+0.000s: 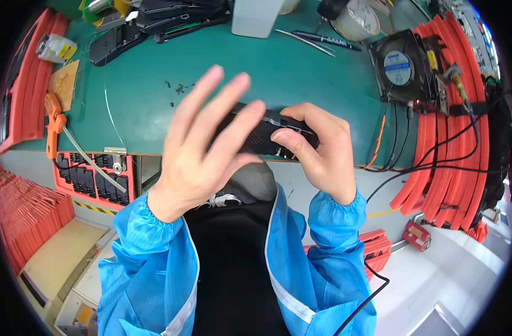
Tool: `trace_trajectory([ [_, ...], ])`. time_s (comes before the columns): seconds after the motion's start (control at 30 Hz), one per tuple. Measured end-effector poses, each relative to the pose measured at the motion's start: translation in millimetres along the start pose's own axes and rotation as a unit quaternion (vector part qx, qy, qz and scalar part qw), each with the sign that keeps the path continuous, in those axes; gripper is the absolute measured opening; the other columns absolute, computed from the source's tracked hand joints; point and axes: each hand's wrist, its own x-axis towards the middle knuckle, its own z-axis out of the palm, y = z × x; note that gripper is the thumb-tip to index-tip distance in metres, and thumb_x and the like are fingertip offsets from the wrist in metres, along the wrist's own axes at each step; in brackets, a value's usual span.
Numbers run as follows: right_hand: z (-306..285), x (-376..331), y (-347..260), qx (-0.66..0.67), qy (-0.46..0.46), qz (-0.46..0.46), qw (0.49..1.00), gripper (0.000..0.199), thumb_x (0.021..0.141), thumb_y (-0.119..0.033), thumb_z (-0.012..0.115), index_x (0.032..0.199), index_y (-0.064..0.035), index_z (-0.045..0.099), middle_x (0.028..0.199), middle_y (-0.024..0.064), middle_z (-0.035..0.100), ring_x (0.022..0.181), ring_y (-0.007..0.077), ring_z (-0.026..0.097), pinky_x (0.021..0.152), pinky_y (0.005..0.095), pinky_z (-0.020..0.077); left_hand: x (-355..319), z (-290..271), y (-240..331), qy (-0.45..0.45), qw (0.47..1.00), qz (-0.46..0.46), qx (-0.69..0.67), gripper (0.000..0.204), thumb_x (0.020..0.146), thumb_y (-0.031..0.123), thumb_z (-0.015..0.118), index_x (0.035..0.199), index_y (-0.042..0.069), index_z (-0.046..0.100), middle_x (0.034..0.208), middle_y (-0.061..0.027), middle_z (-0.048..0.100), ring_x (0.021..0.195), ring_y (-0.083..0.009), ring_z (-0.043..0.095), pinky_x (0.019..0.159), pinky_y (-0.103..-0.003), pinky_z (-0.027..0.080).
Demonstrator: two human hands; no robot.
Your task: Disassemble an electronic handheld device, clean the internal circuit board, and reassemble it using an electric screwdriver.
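My right hand (322, 147) grips the right end of a black plastic housing (261, 137), thumb on its near face and fingers behind its far edge. The housing is held at the near edge of the green work mat. Over its left part my left hand (203, 143) is spread, fingers apart and slightly blurred, hiding that end. Whether the left fingers touch the housing I cannot tell. Beyond the hands, several tiny black pieces (180, 88) lie scattered on the mat.
Black plastic parts (166, 19) and a white container (256, 18) stand at the back. A black fan (401, 66) is on the right beside stacked red trays (452, 140) and loose cables. A hot glue gun (54, 123) with orange handle lies at the left edge, near a white bottle (57, 48).
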Motion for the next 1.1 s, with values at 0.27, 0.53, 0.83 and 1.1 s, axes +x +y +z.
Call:
trace_trajectory([
  [0.27, -52.9, 70.9, -14.3, 0.072, 0.346, -0.079, 0.932, 0.045, 0.103, -0.024, 0.074, 0.13, 0.0101, 0.065, 0.114, 0.0151, 0.073, 0.101, 0.0203, 0.07, 0.09, 0.0317, 0.056, 1.7, 8.4, -1.3, -0.039, 0.995, -0.046, -0.079, 0.077, 0.068, 0.019, 0.09, 0.138, 0.002, 0.064, 0.133, -0.017, 0.065, 0.122, -0.042, 0.062, 0.105, -0.052, 0.052],
  [0.53, -60.1, 181.7, 35.2, 0.002, 0.35, -0.104, 0.931, 0.072, 0.098, -0.021, 0.08, 0.151, 0.0081, 0.041, 0.136, 0.0196, 0.063, 0.121, 0.0258, 0.064, 0.102, 0.0329, 0.0513, 3.6, 12.3, -4.1, -0.074, 0.992, -0.077, -0.064, 0.07, 0.074, 0.025, 0.09, 0.135, 0.0, 0.065, 0.129, -0.0156, 0.063, 0.129, -0.0382, 0.057, 0.11, -0.048, 0.05],
  [0.83, -64.8, 109.6, -25.3, 0.307, 0.274, -0.263, 0.872, 0.053, 0.097, -0.06, 0.071, 0.113, -0.0095, 0.063, 0.077, -0.0014, 0.049, 0.069, 0.0135, 0.047, 0.07, 0.0339, 0.0431, -0.7, 21.2, -5.8, -0.052, 0.992, -0.075, -0.081, 0.084, 0.069, 0.026, 0.092, 0.143, 0.003, 0.062, 0.129, -0.0126, 0.062, 0.13, -0.0351, 0.058, 0.106, -0.046, 0.054],
  [1.1, -7.4, 111.7, -56.6, 0.49, -0.035, -0.276, 0.826, 0.102, 0.079, -0.093, 0.063, 0.135, -0.0075, 0.059, 0.084, -0.0004, 0.054, 0.069, 0.0129, 0.047, 0.068, 0.0311, 0.0356, -4.2, 22.1, -5.1, -0.043, 0.993, -0.075, -0.077, 0.079, 0.068, 0.024, 0.092, 0.139, 0.002, 0.064, 0.13, -0.0134, 0.062, 0.127, -0.035, 0.06, 0.106, -0.045, 0.054],
])
